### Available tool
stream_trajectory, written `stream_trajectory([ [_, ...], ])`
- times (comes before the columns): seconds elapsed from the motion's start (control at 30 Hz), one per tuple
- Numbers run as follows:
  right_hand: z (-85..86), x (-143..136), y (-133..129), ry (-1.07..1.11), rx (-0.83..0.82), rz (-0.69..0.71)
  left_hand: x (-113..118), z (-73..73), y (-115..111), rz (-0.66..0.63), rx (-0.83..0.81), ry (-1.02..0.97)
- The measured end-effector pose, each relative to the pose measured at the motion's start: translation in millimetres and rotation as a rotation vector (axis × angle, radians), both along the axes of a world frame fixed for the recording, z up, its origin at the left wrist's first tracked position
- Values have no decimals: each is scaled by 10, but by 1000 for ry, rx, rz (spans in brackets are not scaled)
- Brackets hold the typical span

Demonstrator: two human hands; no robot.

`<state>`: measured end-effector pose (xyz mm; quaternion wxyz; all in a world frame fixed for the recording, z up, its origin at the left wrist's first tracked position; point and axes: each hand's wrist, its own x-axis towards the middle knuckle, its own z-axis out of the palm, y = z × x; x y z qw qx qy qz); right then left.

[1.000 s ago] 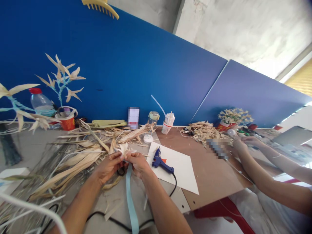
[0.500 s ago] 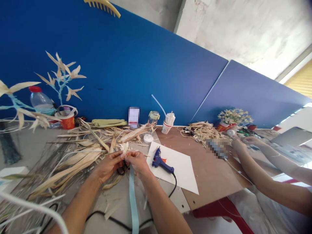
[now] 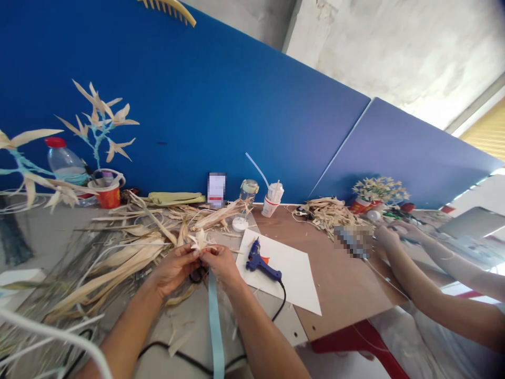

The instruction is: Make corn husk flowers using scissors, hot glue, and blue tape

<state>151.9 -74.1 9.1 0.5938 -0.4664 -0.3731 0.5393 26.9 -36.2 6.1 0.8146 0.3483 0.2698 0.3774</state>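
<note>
Both hands meet over the near table and pinch the base of a small pale corn-husk flower (image 3: 201, 240). My left hand (image 3: 178, 267) is closed on it from the left. My right hand (image 3: 221, 264) closes on it from the other side, its fingertips touching those of the left. A light-blue ribbon (image 3: 215, 326) hangs down from under the right hand toward my body; whether it joins the flower is hidden by the fingers. Dried corn husks (image 3: 114, 268) lie left of my hands. A blue glue gun (image 3: 261, 261) rests on a white sheet (image 3: 303, 279) to the right.
Behind stand a phone (image 3: 216, 189), a glass bottle (image 3: 248, 190) and a paper cup (image 3: 271, 206) against a blue partition (image 3: 221, 116). At left are husk-flower branches (image 3: 98, 131) in a red cup (image 3: 109, 197). A co-worker's hands (image 3: 389, 237) work at right. Black cable (image 3: 177, 350) crosses the near table.
The flower between my fingers has turned slightly, its petals now spreading wider. My hands stay almost in place. The co-worker's hands have shifted a little.
</note>
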Motion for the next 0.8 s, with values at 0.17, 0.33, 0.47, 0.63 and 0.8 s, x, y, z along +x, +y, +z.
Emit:
stream_trajectory([
  [0.17,20,-9,2,19,-17,-10,-5,-14,-7,-4,-31,-72],
  [0.33,36,9,-19,59,-4,32,-9,13,-15,3,-18,-84],
  [0.47,43,9,-41,53,20,74,-9,19,-22,-4,4,-95],
  [0.63,68,22,-47,78,4,49,-5,17,-39,-21,-14,-139],
  [0.8,71,85,-44,130,-4,124,4,25,-50,-27,-42,-143],
])
